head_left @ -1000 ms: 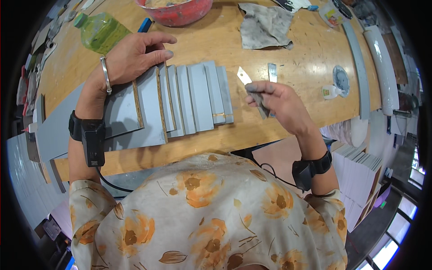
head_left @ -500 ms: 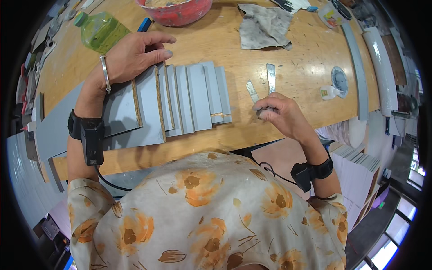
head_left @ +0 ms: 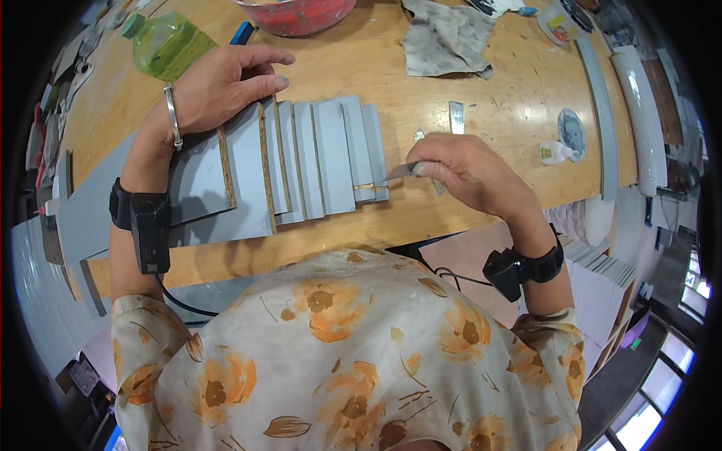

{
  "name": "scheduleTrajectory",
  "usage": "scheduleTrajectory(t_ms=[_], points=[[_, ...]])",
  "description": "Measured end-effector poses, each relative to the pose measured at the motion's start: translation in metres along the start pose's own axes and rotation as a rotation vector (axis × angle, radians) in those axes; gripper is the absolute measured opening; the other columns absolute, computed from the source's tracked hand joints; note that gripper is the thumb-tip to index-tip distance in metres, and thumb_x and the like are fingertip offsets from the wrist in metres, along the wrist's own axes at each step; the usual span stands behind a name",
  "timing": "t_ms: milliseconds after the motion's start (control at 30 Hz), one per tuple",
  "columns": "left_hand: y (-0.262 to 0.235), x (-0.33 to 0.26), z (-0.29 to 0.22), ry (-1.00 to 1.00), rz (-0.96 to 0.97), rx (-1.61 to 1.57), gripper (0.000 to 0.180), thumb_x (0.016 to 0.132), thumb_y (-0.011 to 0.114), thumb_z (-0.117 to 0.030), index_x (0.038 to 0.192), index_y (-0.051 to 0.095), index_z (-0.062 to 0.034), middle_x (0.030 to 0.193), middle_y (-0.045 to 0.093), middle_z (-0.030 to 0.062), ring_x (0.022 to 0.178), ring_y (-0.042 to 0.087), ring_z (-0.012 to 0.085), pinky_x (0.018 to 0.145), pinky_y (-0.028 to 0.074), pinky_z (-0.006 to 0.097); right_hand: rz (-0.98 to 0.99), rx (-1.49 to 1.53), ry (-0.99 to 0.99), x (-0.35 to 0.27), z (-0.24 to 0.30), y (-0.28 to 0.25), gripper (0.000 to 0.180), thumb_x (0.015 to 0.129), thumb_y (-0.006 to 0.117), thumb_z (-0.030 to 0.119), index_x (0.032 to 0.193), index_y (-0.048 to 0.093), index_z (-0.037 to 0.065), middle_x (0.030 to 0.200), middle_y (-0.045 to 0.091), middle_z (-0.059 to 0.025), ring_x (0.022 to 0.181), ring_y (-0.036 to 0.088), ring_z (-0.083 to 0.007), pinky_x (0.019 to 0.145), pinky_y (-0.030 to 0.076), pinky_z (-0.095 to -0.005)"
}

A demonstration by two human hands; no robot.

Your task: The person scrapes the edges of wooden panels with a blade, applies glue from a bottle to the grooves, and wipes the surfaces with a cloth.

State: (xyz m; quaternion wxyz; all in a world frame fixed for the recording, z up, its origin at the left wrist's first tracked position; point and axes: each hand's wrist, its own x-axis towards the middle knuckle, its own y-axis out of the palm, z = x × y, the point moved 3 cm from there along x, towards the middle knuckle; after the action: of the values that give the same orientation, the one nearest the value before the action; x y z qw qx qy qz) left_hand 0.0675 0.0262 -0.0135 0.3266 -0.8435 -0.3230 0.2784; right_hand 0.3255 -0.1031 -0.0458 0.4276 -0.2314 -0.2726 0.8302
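Grey-faced boards (head_left: 329, 154) with brown edges lie overlapped like steps on the wooden table. My left hand (head_left: 222, 86) is over their far edge, index finger and thumb apart, with nothing visible between them. At the stack's right end, my right hand (head_left: 477, 174) pinches a thin dark metal scraper blade (head_left: 398, 173). Its tip points left, close to a board end with a tan bare patch (head_left: 365, 186); whether it touches cannot be told. Behind the right hand lie two flat metal blades, one upright (head_left: 456, 116) and one slanted and partly covered (head_left: 440, 188).
A green-tinted bottle (head_left: 169, 49) and a red bowl (head_left: 297, 16) stand at the far side. A stained grey cloth (head_left: 445, 41) lies right of them. Farther right are a small white glue bottle (head_left: 555, 152), a grey oval patch (head_left: 571, 134) and a long grey strip (head_left: 598, 113).
My right hand has moved left from the loose blades towards the board ends, and the thin blade in it now shows, pointing left. My left hand has hardly moved.
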Motion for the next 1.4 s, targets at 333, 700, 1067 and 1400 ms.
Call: scheduleTrajectory(t_ms=[333, 700, 1067, 1400], points=[[0.001, 0.0, 0.001, 0.015, 0.004, -0.004, 0.037, 0.09, 0.058, -0.021, 0.12, 0.054, 0.0, 0.081, 0.054, -0.0001, 0.075, 0.05, 0.0088, 0.071, 0.045, 0.024, 0.02, -0.121, -0.091, 0.018, -0.001, 0.012, 0.03, 0.082, 0.055, 0.006, 0.109, 0.064, 0.014, 0.097, 0.066, -0.0072, 0.069, 0.047, -0.0223, 0.074, 0.044, -0.0332], [0.002, 0.002, 0.001, 0.012, 0.012, -0.021, 0.037, 0.09, 0.058, -0.02, 0.121, 0.054, -0.001, 0.081, 0.054, -0.0004, 0.074, 0.05, 0.0082, 0.072, 0.044, 0.023, -0.043, 0.045, -0.145, 0.03, -0.003, 0.024, 0.022, 0.08, 0.059, 0.007, 0.098, 0.068, 0.013, 0.07, 0.055, -0.0064, 0.068, 0.053, -0.0217, 0.066, 0.043, -0.034], [0.001, 0.001, 0.0, 0.017, -0.014, 0.003, 0.038, 0.089, 0.06, -0.024, 0.12, 0.055, -0.0021, 0.081, 0.054, -0.0003, 0.073, 0.05, 0.0091, 0.072, 0.044, 0.024, -0.083, 0.032, -0.248, 0.03, -0.003, 0.029, 0.017, 0.079, 0.063, 0.007, 0.093, 0.069, 0.014, 0.075, 0.06, -0.0019, 0.073, 0.055, -0.0196, 0.073, 0.041, -0.0322], [0.002, 0.001, 0.002, 0.012, -0.017, -0.007, 0.038, 0.089, 0.06, -0.022, 0.121, 0.055, -0.0032, 0.082, 0.053, -0.0005, 0.075, 0.05, 0.0089, 0.072, 0.044, 0.024, -0.095, -0.043, -0.201, 0.026, -0.002, 0.029, 0.014, 0.082, 0.06, 0.012, 0.092, 0.069, 0.017, 0.078, 0.063, -0.0023, 0.081, 0.056, -0.0215, 0.077, 0.04, -0.0338]])
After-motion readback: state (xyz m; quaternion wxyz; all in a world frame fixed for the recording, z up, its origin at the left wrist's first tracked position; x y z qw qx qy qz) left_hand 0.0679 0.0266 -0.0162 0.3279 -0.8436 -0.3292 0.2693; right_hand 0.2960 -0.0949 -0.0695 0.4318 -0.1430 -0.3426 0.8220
